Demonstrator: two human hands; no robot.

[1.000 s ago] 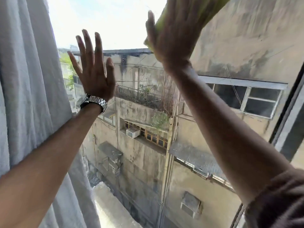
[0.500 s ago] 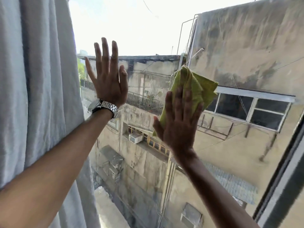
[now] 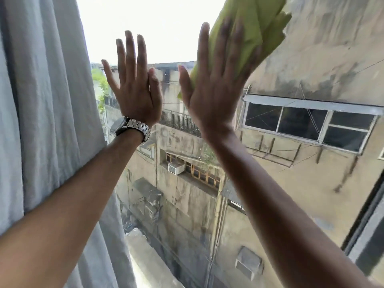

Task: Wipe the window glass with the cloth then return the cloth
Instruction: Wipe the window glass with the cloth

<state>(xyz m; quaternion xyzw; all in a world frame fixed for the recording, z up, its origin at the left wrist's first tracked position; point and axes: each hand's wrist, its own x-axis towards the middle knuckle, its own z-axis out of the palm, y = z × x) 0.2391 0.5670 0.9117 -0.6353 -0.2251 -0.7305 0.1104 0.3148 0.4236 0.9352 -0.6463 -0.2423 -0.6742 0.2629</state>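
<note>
— Cloth [image 3: 252, 28], yellow-green and bunched into folds, is lying flat against the window glass [image 3: 291, 183], high up near the top edge of the view. Is that what you are seeing too?

— Yes. The right hand [image 3: 216, 84] is pressing it there with an open palm, fingers [image 3: 204, 44] spread and pointing upward, not curled round the fabric. The fingers are looking smeared, so the hand is blurring.

— And the cloth is sticking out beyond the fingertips, up and to the right?

— It is, with a lower corner peeking out just beside the thumb.

— What is the left hand [image 3: 133, 88] doing?

— It is holding nothing. It is resting open, fingers together and upright, apparently against the pane just beside the right hand; I cannot tell for sure whether it is touching.

— A metal wristwatch [image 3: 133, 127] is sitting on that wrist.

— Right. To the left, a pale grey curtain [image 3: 45, 100] is hanging in folds, and the left forearm is crossing in front of it.

— On the far right a dark window frame [image 3: 365, 231] is running at a slant.

— And through the pane, stained concrete buildings [image 3: 311, 59] are showing, with an air-conditioner box [image 3: 176, 168] on a ledge.
</note>
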